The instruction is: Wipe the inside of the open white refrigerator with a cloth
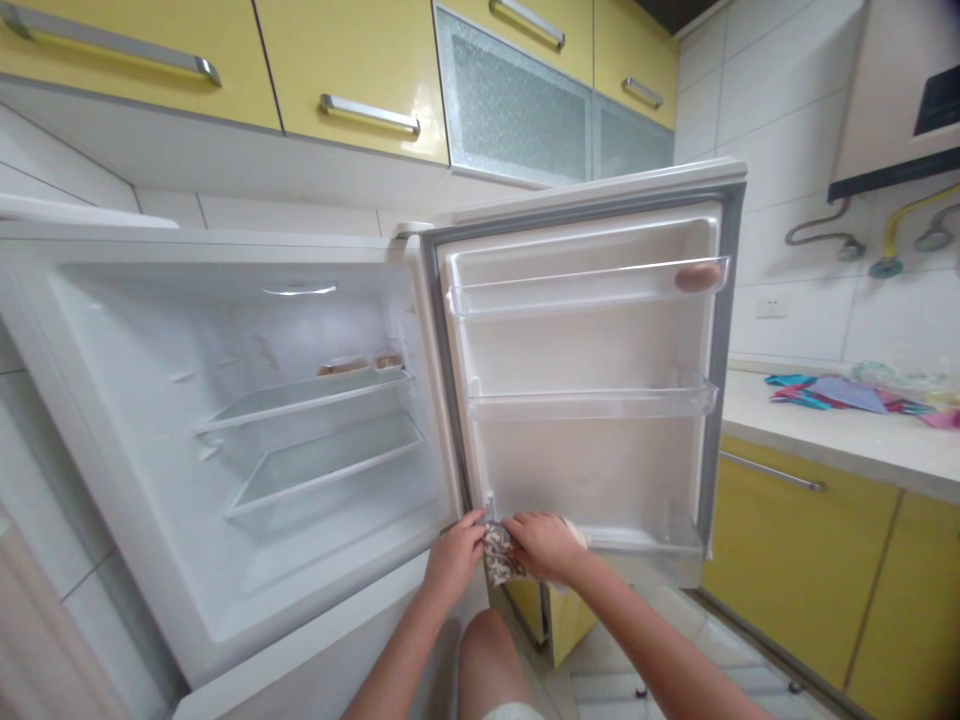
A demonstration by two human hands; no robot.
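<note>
A patterned brown and white cloth [499, 553] hangs at the lower hinge-side corner of the open fridge door [585, 350]. My right hand [544, 545] is closed on the cloth at the bottom door shelf [637, 540]. Just left of the cloth, my left hand [456, 550] is near the hinge edge, its fingers reaching toward the shelf's end; whether they grip anything is not clear. Two clear shelves run across the door above, the top one holding a brown oval item [697, 277].
Inside the fridge [135, 420], small packages [345, 367] lie on the upper glass shelf [300, 400]. Colourful cloths [847, 393] are on the counter [862, 430] at right. Yellow cabinets [360, 70] hang above. My knee [487, 650] is below my hands.
</note>
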